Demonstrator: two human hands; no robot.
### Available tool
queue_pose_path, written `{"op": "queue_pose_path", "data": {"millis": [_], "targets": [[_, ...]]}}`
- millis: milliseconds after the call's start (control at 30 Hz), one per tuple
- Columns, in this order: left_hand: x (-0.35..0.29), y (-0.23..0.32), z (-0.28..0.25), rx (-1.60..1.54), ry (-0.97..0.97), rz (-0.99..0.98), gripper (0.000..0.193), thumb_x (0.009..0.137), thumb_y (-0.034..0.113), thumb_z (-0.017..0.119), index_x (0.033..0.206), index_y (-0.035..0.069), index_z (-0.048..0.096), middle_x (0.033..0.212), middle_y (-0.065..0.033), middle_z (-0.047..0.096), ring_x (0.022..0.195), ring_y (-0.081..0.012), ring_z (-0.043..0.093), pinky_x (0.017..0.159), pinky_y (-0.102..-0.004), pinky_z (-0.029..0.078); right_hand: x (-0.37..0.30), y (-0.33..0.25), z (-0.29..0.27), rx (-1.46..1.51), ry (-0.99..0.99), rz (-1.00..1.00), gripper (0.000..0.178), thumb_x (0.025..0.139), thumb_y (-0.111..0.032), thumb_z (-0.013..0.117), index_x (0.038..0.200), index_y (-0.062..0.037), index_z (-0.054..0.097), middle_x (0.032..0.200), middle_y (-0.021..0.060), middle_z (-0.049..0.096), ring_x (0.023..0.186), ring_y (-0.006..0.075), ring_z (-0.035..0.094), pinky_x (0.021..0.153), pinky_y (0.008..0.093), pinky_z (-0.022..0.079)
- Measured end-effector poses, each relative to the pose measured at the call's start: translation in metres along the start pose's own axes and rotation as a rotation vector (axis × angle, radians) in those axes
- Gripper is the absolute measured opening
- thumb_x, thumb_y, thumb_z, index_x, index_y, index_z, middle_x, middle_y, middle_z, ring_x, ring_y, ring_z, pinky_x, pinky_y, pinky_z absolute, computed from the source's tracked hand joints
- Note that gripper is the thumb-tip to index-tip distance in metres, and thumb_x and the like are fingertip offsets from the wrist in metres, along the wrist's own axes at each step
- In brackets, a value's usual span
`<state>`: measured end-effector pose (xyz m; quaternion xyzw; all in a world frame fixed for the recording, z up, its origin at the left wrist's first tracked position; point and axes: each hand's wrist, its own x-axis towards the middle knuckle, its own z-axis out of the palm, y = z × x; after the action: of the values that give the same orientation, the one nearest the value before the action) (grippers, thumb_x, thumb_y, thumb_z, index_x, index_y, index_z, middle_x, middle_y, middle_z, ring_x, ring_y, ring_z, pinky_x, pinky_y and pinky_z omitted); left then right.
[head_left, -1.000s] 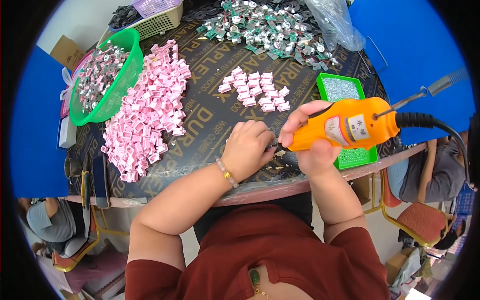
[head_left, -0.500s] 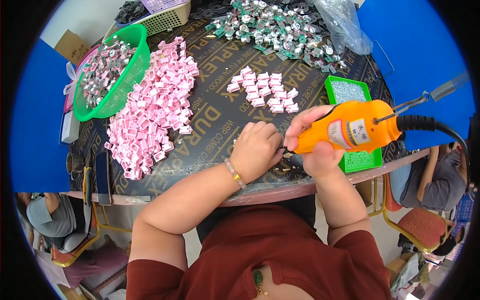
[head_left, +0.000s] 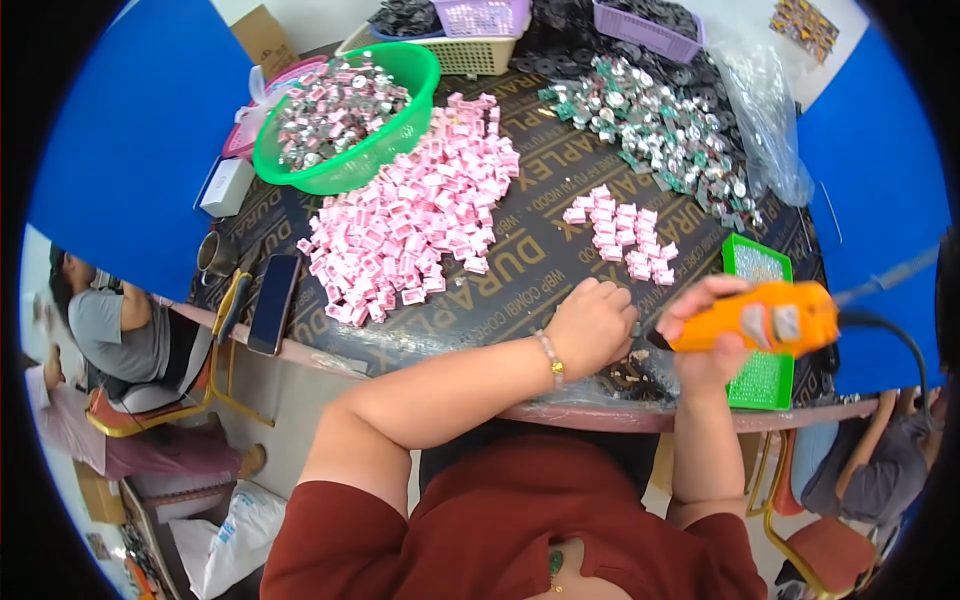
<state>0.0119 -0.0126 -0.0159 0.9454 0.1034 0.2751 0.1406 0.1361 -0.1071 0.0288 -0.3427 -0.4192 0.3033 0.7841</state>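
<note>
My right hand (head_left: 712, 362) grips an orange electric screwdriver (head_left: 770, 318), held above the table and blurred by motion. Its dark tip end points left toward my left hand (head_left: 592, 322), which rests closed on the table edge side; anything inside its curled fingers is hidden. Beyond the hands lies a small cluster of pink plastic housings (head_left: 622, 236). A large heap of the same pink housings (head_left: 400, 235) spreads to the left. Beneath and beyond the screwdriver stands a green tray (head_left: 786, 385) with small silvery pieces in its far part.
At the far left, a green basket (head_left: 345, 178) holds assembled pink and metal parts. Green circuit boards with silver discs (head_left: 650, 125) are heaped at the back. A phone (head_left: 273, 305) and a metal cup (head_left: 216, 255) sit at the left edge. A cable (head_left: 905, 335) trails from the screwdriver.
The screwdriver has drawn away to the right from my left hand, its tip now apart from the fingers. The whole view has shifted, so the table appears further right.
</note>
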Motion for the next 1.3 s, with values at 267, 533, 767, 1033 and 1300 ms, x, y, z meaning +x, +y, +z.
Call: {"op": "queue_pose_path", "data": {"millis": [267, 533, 767, 1033, 1300], "targets": [[0.026, -0.120, -0.202, 0.467, 0.486, -0.571, 0.017, 0.074, 0.019, 0.064, 0.084, 0.006, 0.069, 0.082, -0.0155, 0.064, 0.082, -0.0314, 0.063, 0.074, -0.0421, 0.049, -0.010, -0.068, -0.030, -0.279, 0.165, -0.329, 0.073, 0.079, -0.063, 0.059, 0.116, -0.0030, 0.042, 0.075, 0.0115, 0.055, 0.050, 0.0155, 0.053, 0.046, 0.0280, 0.047], [0.048, -0.120, -0.113, 0.168, 0.139, -0.285, 0.021, 0.071, 0.021, 0.070, 0.088, 0.010, 0.068, 0.090, -0.0113, 0.063, 0.088, -0.0311, 0.059, 0.078, -0.0408, 0.048, -0.019, -0.060, -0.048, -0.327, 0.265, -0.299, 0.072, 0.077, -0.061, 0.063, 0.113, -0.0015, 0.043, 0.076, 0.0127, 0.056, 0.052, 0.0164, 0.054, 0.046, 0.0279, 0.047], [0.044, -0.114, -0.030, 0.151, 0.047, -0.300, 0.018, 0.073, 0.016, 0.068, 0.081, 0.004, 0.057, 0.078, -0.0138, 0.061, 0.079, -0.0330, 0.057, 0.074, -0.0426, 0.045, -0.025, -0.061, -0.047, -0.351, 0.244, -0.295, 0.071, 0.077, -0.062, 0.063, 0.113, -0.0040, 0.043, 0.076, 0.0123, 0.057, 0.053, 0.0167, 0.055, 0.047, 0.0276, 0.048], [0.011, -0.029, -0.028, -0.170, -0.217, -0.071, 0.016, 0.070, 0.013, 0.067, 0.076, 0.007, 0.053, 0.078, -0.0100, 0.057, 0.080, -0.0312, 0.055, 0.073, -0.0411, 0.044, -0.026, -0.080, -0.073, -0.399, 0.322, -0.363, 0.071, 0.078, -0.063, 0.060, 0.113, -0.0043, 0.043, 0.077, 0.0112, 0.057, 0.052, 0.0158, 0.054, 0.047, 0.0267, 0.047], [0.140, -0.132, -0.005, 0.265, 0.087, 0.119, 0.012, 0.075, 0.007, 0.056, 0.085, 0.010, 0.063, 0.087, -0.0069, 0.060, 0.091, -0.0252, 0.056, 0.077, -0.0377, 0.045, -0.013, -0.084, -0.079, -0.370, 0.299, -0.431, 0.069, 0.079, -0.062, 0.059, 0.113, -0.0031, 0.044, 0.079, 0.0121, 0.057, 0.055, 0.0159, 0.055, 0.049, 0.0269, 0.048]]}}
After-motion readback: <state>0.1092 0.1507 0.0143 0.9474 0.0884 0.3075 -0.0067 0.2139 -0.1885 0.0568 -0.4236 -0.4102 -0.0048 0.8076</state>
